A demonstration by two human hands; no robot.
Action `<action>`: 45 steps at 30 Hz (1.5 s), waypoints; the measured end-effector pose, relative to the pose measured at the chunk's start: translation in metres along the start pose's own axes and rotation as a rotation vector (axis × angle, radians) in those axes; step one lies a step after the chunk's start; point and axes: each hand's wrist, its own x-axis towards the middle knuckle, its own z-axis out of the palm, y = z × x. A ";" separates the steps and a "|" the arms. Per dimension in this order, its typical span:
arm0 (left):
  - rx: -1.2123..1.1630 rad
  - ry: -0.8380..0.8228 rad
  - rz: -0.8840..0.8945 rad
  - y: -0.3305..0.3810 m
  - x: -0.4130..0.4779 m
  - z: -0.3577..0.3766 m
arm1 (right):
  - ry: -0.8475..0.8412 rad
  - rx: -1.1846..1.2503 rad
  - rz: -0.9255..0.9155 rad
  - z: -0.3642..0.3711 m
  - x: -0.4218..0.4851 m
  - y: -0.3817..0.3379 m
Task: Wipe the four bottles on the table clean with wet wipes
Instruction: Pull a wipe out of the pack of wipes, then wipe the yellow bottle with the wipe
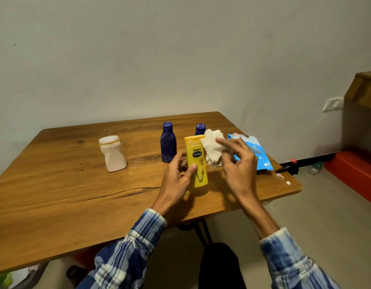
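Head view: left hand [176,176] grips the yellow plastic lotion bottle [196,163], upright toward the wooden table's [55,195] right edge. Right hand [238,161] pinches a crumpled white wet wipe [212,144] against its cap. Hard rubbing there could tip it into the dark blue bottle [200,129] just behind.

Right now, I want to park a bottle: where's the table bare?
Bare: the table's near-left stretch, and the gap between white bottle and left blue bottle. Crowded: the right, with yellow bottle, second blue bottle, wipe, wipes pack.
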 end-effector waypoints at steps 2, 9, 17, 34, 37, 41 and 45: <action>-0.008 0.014 0.010 0.001 -0.004 -0.006 | -0.051 -0.112 -0.115 0.014 -0.012 -0.009; 0.017 0.048 0.032 0.003 -0.016 -0.029 | -0.244 -0.456 -0.439 0.047 -0.034 -0.015; 0.049 0.087 0.058 0.000 -0.022 -0.040 | -0.178 -0.454 -0.505 0.062 -0.035 -0.028; -0.012 0.050 0.053 -0.003 -0.021 -0.040 | -0.126 -0.509 -0.504 0.066 -0.017 -0.039; -0.011 0.080 0.037 -0.005 -0.021 -0.045 | -0.351 -0.613 -0.743 0.071 -0.027 -0.037; -0.014 0.050 0.050 -0.006 -0.022 -0.046 | -0.146 -0.491 -0.515 0.065 -0.013 -0.035; -0.056 0.064 0.029 -0.006 -0.021 -0.047 | -0.382 -0.607 -0.731 0.076 -0.031 -0.035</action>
